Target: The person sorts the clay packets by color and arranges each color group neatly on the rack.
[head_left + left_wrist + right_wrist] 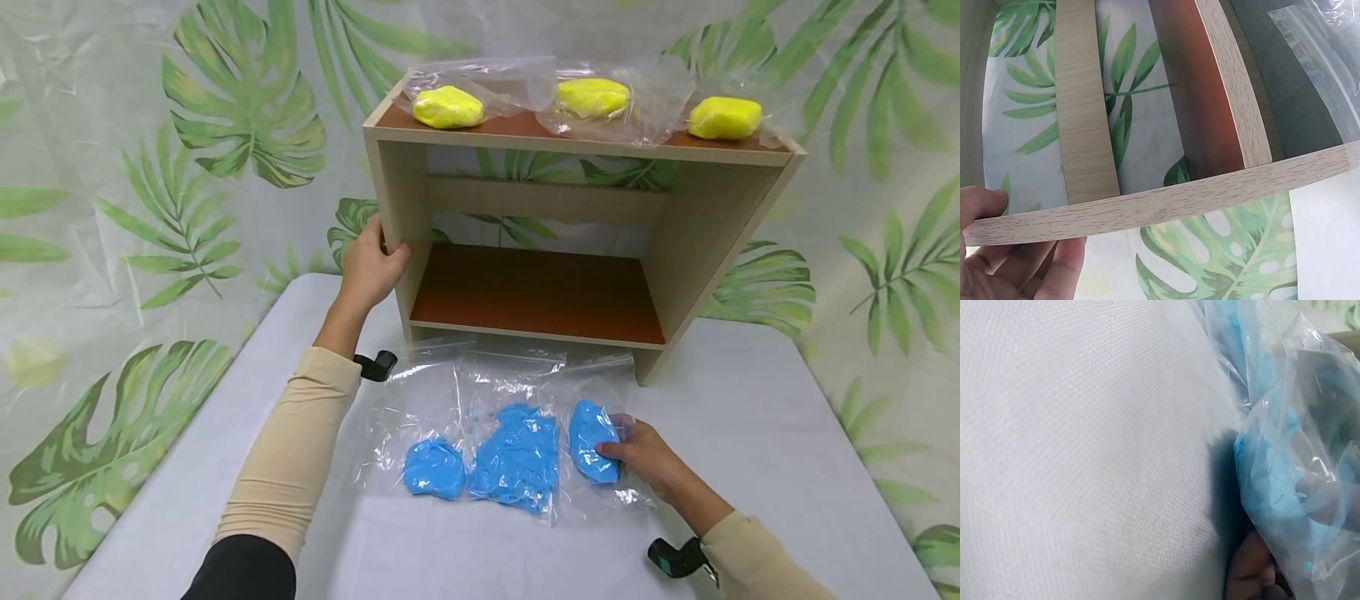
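Shelf (536,292), three blue pieces (519,458), three yellow lumps (594,97)

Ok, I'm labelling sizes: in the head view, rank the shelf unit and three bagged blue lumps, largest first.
1. Shelf unit
2. Middle blue lump
3. Left blue lump and right blue lump: too alike to rank; the right hand partly covers the latter.

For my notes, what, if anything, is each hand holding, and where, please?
Left hand: shelf unit, by its left panel. Right hand: rightmost bagged blue lump, right side.
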A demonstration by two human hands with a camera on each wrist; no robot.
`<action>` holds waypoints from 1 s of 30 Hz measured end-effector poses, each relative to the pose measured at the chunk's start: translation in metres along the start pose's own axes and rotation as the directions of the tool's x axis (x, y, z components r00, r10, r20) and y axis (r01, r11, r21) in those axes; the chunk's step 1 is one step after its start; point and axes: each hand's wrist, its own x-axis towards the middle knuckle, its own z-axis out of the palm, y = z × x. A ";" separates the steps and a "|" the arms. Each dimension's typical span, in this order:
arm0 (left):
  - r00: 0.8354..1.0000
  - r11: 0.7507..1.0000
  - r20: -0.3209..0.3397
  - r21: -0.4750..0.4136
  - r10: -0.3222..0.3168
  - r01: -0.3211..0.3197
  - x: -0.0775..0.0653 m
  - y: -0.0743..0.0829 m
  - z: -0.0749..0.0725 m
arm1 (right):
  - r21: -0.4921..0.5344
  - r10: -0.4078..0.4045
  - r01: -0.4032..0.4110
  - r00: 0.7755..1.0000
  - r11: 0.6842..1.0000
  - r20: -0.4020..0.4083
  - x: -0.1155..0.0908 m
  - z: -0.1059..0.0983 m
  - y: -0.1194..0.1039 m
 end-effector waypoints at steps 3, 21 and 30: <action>1.000 1.000 -0.003 -0.005 0.002 -0.002 0.000 0.000 0.000 | -0.006 0.004 -0.004 1.000 1.000 -0.004 0.000 0.001 -0.001; 1.000 1.000 -0.001 -0.014 0.002 -0.002 0.000 0.000 0.000 | 0.009 -0.026 0.026 0.999 1.000 -0.030 -0.021 -0.014 0.009; 1.000 1.000 -0.004 -0.012 0.006 -0.006 0.000 0.001 0.001 | 0.111 -0.054 0.058 0.998 0.992 -0.040 -0.042 -0.041 0.014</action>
